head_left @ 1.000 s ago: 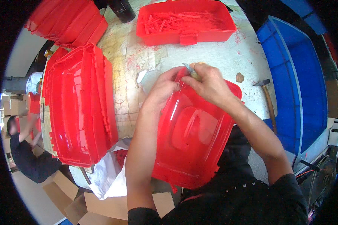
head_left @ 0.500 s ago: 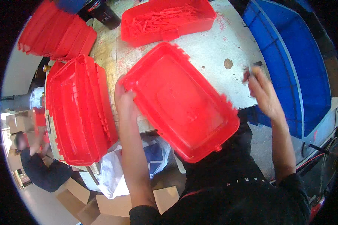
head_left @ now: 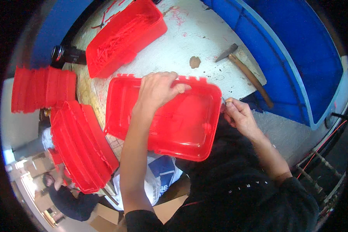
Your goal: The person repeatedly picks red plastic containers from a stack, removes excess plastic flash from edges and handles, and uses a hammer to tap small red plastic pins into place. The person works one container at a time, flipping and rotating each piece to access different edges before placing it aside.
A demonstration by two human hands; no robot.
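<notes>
A red plastic tub (head_left: 170, 123) with notched tabs along its rim is tilted in front of my body, its hollow side up. My left hand (head_left: 158, 91) reaches across it and grips the far rim, with the thumb lying inside. At the tub's right end, my right hand (head_left: 239, 116) is closed in a pinch. A small, thin metal tool (head_left: 223, 101) sticks out of its fingers against the rim. Most of that tool is hidden, so its kind cannot be made out.
Beyond the tub, a red bin (head_left: 123, 42) holds red plastic strips on the worktable (head_left: 181, 42). A hammer (head_left: 251, 79) lies right, beside a large blue crate (head_left: 274, 50). Stacked red tubs (head_left: 83, 147) stand left, near a black bottle (head_left: 67, 55). Another person (head_left: 71, 199) is lower left.
The tub has turned to lie more crosswise. My left hand has moved from its left side to the far rim. My right hand has come in from the right to the tub's end.
</notes>
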